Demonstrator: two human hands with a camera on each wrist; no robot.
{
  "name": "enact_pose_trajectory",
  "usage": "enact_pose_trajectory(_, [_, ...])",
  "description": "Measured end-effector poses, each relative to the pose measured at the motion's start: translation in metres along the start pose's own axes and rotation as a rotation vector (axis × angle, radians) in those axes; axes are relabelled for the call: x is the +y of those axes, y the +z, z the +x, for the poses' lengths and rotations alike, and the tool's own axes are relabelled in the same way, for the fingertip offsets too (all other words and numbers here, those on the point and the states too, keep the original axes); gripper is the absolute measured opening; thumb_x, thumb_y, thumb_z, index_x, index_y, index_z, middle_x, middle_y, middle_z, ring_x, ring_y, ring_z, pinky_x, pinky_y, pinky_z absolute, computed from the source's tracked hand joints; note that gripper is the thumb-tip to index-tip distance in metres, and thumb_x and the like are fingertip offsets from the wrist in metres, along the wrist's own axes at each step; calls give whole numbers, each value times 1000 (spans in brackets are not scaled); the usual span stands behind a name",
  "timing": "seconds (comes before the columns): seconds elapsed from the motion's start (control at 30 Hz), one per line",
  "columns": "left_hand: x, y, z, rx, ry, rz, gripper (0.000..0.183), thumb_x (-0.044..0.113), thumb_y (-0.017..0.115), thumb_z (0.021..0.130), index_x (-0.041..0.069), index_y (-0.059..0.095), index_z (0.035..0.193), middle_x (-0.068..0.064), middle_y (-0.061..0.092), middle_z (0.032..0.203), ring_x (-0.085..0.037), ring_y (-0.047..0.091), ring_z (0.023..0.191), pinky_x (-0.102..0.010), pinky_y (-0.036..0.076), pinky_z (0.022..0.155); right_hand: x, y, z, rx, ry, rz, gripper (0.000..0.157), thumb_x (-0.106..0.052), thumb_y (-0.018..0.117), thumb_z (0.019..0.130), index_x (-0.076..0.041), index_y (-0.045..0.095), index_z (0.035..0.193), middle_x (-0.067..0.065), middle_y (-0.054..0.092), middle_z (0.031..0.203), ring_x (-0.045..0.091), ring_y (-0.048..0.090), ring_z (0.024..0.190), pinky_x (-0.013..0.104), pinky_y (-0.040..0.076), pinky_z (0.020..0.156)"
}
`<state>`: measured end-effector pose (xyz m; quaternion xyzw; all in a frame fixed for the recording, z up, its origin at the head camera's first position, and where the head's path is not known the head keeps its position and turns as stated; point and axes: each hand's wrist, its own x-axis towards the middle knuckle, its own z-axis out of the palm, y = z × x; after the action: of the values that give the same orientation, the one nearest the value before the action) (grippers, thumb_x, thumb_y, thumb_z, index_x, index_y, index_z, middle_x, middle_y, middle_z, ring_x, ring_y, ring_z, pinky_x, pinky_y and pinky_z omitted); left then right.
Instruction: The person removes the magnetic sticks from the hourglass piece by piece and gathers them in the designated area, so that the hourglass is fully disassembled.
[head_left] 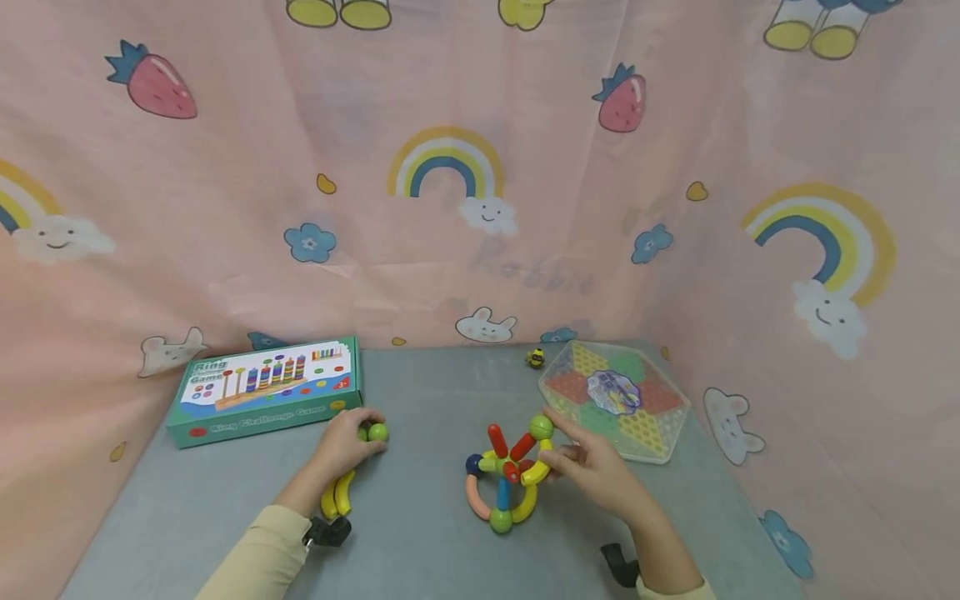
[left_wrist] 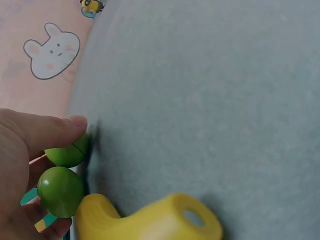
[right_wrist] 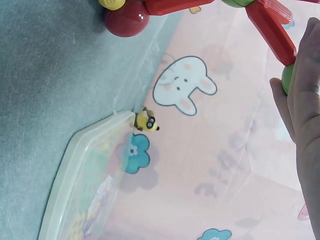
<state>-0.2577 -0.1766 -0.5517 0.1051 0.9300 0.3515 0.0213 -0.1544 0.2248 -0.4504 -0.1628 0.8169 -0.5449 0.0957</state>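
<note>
A green box lies flat at the far left corner of the table, its lid printed with coloured rings on pegs and its near side lettered "Ring Challenge Game". By the far right corner lies a clear 6-sided case showing red, yellow and green triangles, with a shiny label at its middle. A small yellow-and-black figure is at the far edge, just beside the case's left corner. Pink cloth rises behind the far edge; the head view shows 3 rainbows, 2 strawberries, 3 white rabbits and several blue flowers printed on it.
</note>
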Motion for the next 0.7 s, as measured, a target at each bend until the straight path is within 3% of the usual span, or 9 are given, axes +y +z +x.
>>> enact_pose_trajectory(0.17, [1,0,-1,-6,6,-4,38,18,84,81,10,71,116,-8,69,118,-25,59,103,-46,49,90,-2,1,1,7,22,10,66,-21,63,100,-5,33,157,23,68,119,16,71,75,30,60,75])
enact_pose_trajectory(0.27, [6,0,-1,4,44,31,46,21,85,80,12,69,122,-10,65,126,-32,57,115,-56,44,99,-3,1,1,5,45,6,66,-23,64,100,-6,33,157,23,67,121,16,70,75,29,60,75])
enact_pose_trajectory(0.4, [28,-1,-4,36,139,78,53,26,85,80,15,67,128,-11,60,137,-37,49,129,-65,35,107,-2,1,0,3,53,4,65,-24,63,101,-7,34,157,26,61,132,20,72,77,30,60,76])
enact_pose_trajectory(0.5, [53,0,-9,47,212,46,52,25,84,81,15,66,128,-10,60,137,-35,48,130,-64,35,107,-1,0,1,7,42,9,61,-23,60,102,-6,36,156,27,58,138,28,73,77,36,61,76])
enact_pose_trajectory(0.6, [76,9,-17,0,243,-17,51,25,83,83,14,65,130,-8,62,133,-31,53,125,-59,41,103,0,-1,1,13,24,14,55,-21,55,105,-5,38,155,30,53,141,31,74,77,39,61,76])
enact_pose_trajectory(0.7, [93,26,-28,-128,225,-70,58,26,82,84,12,60,136,-8,62,132,-29,56,120,-53,48,98,1,-2,2,16,16,17,52,-20,51,107,-5,38,155,33,54,137,28,74,75,39,61,75])
